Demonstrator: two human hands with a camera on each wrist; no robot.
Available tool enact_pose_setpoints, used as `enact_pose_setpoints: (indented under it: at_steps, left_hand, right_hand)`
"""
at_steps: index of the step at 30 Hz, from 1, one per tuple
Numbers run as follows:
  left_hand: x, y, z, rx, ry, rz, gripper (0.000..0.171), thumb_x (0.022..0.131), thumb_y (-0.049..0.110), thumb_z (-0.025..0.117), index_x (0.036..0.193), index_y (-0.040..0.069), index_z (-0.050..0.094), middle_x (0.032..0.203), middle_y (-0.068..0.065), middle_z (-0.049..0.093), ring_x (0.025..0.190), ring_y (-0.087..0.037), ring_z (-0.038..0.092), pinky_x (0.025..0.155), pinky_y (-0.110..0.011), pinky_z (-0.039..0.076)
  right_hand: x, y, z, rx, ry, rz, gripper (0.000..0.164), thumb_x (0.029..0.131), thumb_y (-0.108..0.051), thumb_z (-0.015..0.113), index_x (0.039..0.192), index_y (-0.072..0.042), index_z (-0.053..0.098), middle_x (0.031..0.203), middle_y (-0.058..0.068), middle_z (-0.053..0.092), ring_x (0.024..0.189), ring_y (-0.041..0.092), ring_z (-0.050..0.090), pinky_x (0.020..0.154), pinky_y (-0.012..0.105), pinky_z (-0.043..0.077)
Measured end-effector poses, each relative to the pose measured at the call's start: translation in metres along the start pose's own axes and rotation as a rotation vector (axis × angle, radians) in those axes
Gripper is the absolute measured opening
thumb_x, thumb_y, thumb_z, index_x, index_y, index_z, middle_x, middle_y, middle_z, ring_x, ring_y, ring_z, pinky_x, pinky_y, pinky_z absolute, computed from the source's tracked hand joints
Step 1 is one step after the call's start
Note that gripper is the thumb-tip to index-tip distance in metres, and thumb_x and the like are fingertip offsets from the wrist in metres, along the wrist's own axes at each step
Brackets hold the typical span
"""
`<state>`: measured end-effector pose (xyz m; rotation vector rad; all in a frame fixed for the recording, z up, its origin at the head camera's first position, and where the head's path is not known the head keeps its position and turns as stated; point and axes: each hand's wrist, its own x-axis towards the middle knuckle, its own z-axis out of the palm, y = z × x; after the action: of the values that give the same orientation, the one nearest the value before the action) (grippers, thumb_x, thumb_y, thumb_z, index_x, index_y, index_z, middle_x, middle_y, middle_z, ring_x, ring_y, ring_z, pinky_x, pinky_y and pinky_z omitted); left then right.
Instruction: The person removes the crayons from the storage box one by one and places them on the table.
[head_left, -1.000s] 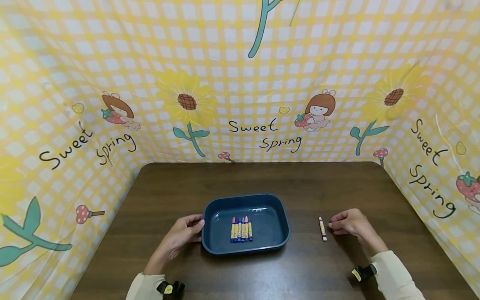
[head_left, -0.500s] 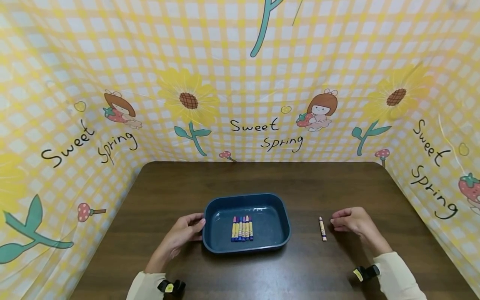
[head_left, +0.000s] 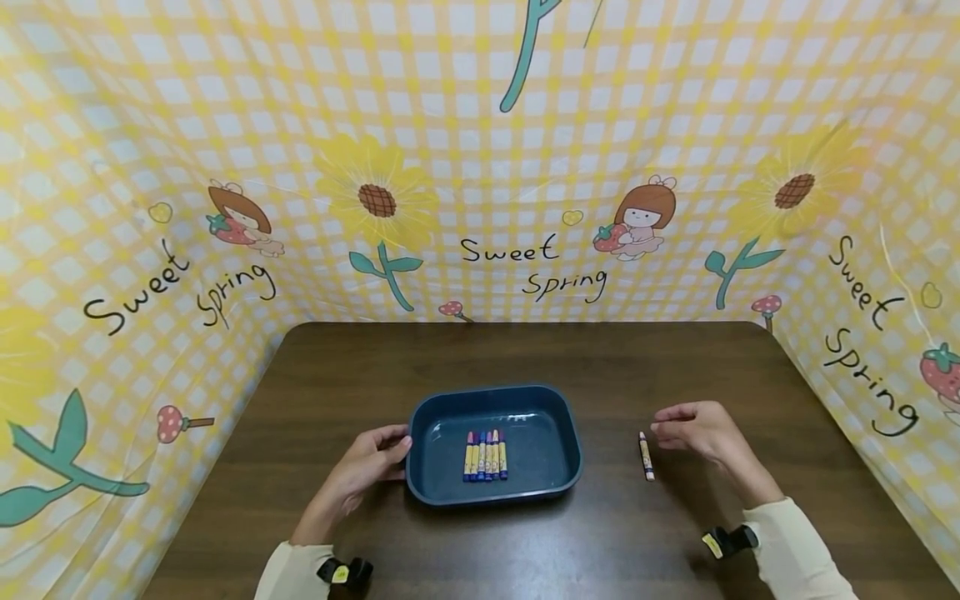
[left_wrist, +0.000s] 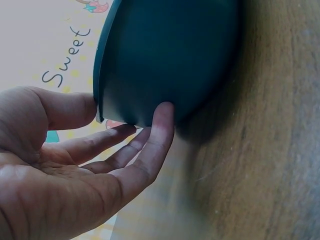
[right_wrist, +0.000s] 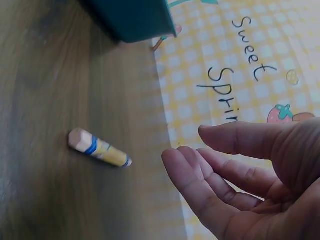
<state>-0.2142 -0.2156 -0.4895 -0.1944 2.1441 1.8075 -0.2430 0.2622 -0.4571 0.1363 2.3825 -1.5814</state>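
My left hand (head_left: 367, 462) holds the left side of a dark blue tray (head_left: 495, 502). In the left wrist view the thumb (left_wrist: 75, 111) meets the tray's rim and the fingers (left_wrist: 159, 132) lie along its outer wall. Several crayons (head_left: 486, 458) in yellow wrappers lie side by side in the tray, left of its middle. A single crayon (head_left: 646, 457) with a pale tip lies on the table right of the tray. Just right of its upper end, my right hand (head_left: 701, 433) hovers with fingers loosely bent and nothing between them; a gap separates fingers from crayon (right_wrist: 100, 150) in the right wrist view.
The brown wooden table (head_left: 525, 354) has rounded far corners. A yellow checked cloth (head_left: 480, 150) with flowers and lettering hangs behind it and along both sides. A black camera strap (head_left: 729, 542) circles the right wrist, and another (head_left: 345, 573) the left.
My right hand first drew slightly right, then moved forward and left toward the lone crayon's upper end. The left hand stays at the tray, and the crayons keep their places.
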Motion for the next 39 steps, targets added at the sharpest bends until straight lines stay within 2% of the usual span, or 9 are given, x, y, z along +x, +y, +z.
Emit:
enact_pose_setpoints:
  at_steps: [7,12,17,21,30,34,39]
  left_hand:
    - [0.0,0.001,0.001,0.011,0.008,-0.01,0.041,0.093,0.017,0.054,0.131,0.002,0.048,0.121,-0.019,0.054,0.096,-0.024,0.059,0.079,-0.037,0.056]
    - [0.002,0.001,0.001,0.015,0.017,-0.006,0.042,0.093,0.019,0.055,0.131,0.002,0.048,0.12,-0.018,0.055,0.095,-0.024,0.059,0.079,-0.038,0.055]
    - [0.002,0.0,0.002,0.013,0.019,-0.007,0.042,0.093,0.018,0.055,0.13,0.002,0.048,0.119,-0.018,0.055,0.093,-0.023,0.059,0.079,-0.037,0.056]
    - [0.002,-0.001,0.002,0.011,0.022,-0.004,0.04,0.093,0.018,0.055,0.13,0.002,0.049,0.119,-0.018,0.056,0.093,-0.022,0.06,0.078,-0.037,0.056]
    - [0.001,0.001,0.001,0.006,0.013,0.0,0.042,0.092,0.02,0.056,0.131,0.003,0.048,0.12,-0.017,0.055,0.093,-0.022,0.059,0.079,-0.038,0.056]
    - [-0.001,0.001,0.001,0.005,-0.003,0.008,0.043,0.093,0.021,0.055,0.131,0.003,0.047,0.122,-0.018,0.055,0.095,-0.023,0.059,0.08,-0.038,0.055]
    - [0.0,0.0,0.0,0.001,-0.003,0.011,0.043,0.092,0.021,0.056,0.131,0.002,0.047,0.121,-0.018,0.055,0.095,-0.023,0.06,0.08,-0.038,0.055]
  right_hand:
    - [0.0,-0.015,0.006,0.059,-0.03,-0.018,0.046,0.083,-0.011,0.068,0.117,0.016,0.053,0.093,0.011,0.07,0.082,0.023,0.069,0.079,0.038,0.055]
    - [0.002,-0.026,0.015,0.039,-0.039,-0.051,0.045,0.083,-0.016,0.069,0.115,0.013,0.056,0.089,0.007,0.071,0.08,0.021,0.07,0.077,0.037,0.056]
    - [0.003,-0.037,0.025,0.007,-0.035,-0.078,0.044,0.082,-0.02,0.071,0.113,0.009,0.059,0.09,0.009,0.071,0.079,0.019,0.069,0.072,0.03,0.057]
    - [0.005,-0.048,0.034,0.009,-0.034,-0.09,0.042,0.081,-0.021,0.072,0.111,0.006,0.062,0.092,0.01,0.071,0.079,0.017,0.069,0.072,0.03,0.057]
    - [0.01,-0.069,0.056,0.016,-0.088,-0.156,0.041,0.082,-0.02,0.07,0.112,0.006,0.062,0.101,0.018,0.069,0.082,0.025,0.07,0.077,0.037,0.056]
    - [0.012,-0.074,0.068,0.025,-0.094,-0.162,0.038,0.081,-0.019,0.071,0.11,0.005,0.064,0.099,0.018,0.069,0.085,0.031,0.069,0.078,0.039,0.056]
    - [0.013,-0.078,0.084,0.056,-0.122,-0.158,0.037,0.08,-0.015,0.072,0.109,0.006,0.064,0.097,0.018,0.069,0.084,0.03,0.069,0.08,0.043,0.054]
